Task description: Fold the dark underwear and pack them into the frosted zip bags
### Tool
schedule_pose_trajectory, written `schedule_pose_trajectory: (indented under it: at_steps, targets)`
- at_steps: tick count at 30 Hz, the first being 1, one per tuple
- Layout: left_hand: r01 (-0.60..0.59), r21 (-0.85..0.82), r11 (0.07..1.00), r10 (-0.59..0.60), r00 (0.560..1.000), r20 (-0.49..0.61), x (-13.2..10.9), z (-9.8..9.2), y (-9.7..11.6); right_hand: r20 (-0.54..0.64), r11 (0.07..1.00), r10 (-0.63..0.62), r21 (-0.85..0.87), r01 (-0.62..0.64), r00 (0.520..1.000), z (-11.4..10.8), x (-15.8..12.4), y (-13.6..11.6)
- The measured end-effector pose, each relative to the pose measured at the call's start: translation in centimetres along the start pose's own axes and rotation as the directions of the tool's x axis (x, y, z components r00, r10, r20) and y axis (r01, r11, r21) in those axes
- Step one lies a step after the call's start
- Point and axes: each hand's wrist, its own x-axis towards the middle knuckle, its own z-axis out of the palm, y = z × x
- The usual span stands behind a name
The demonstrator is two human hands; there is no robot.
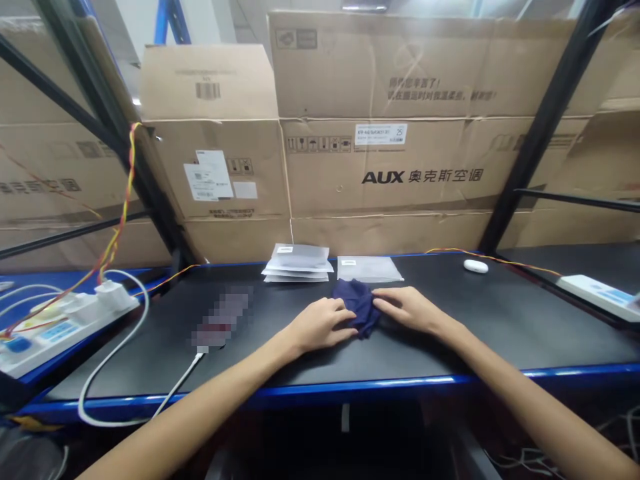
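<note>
A crumpled navy blue cloth (356, 307) lies on the black table between my two hands; how it is folded cannot be made out. My left hand (325, 325) is closed on its left side, with the fingers curled over the fabric. At the cloth's right edge, my right hand (407, 308) pinches the fabric between thumb and fingers. Just behind it lies a flat frosted plastic bag (369, 269) with a small white label. A stack of similar frosted bags (297, 260) sits to its left.
A blurred-out phone-like device (223, 320) with a white cable (113, 350) lies at left. Power strips stand at left (65, 327) and right (600, 293). A small white case (475, 267) rests at the back right. Large cardboard boxes (425, 200) wall off the back.
</note>
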Motion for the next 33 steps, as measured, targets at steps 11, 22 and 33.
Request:
schedule_pose_trajectory:
  at_steps: [11,22,33]
  targets:
    - [0.368,-0.389,0.845,-0.491,0.823,-0.287,-0.4,-2.4,-0.5,0.176,0.995,0.039,-0.095,-0.022,0.984,0.6,-0.1,1.2]
    - [0.426,0.307,0.851,-0.445,0.896,-0.011,-1.6,-3.1,-1.6,0.259,0.982,0.187,-0.051,-0.18,0.948,-2.2,-1.0,4.0]
    - [0.247,0.056,0.967,-0.241,0.966,-0.094,-0.5,-2.4,0.3,0.163,0.997,0.056,-0.066,-0.046,0.985,-0.4,-0.5,1.5]
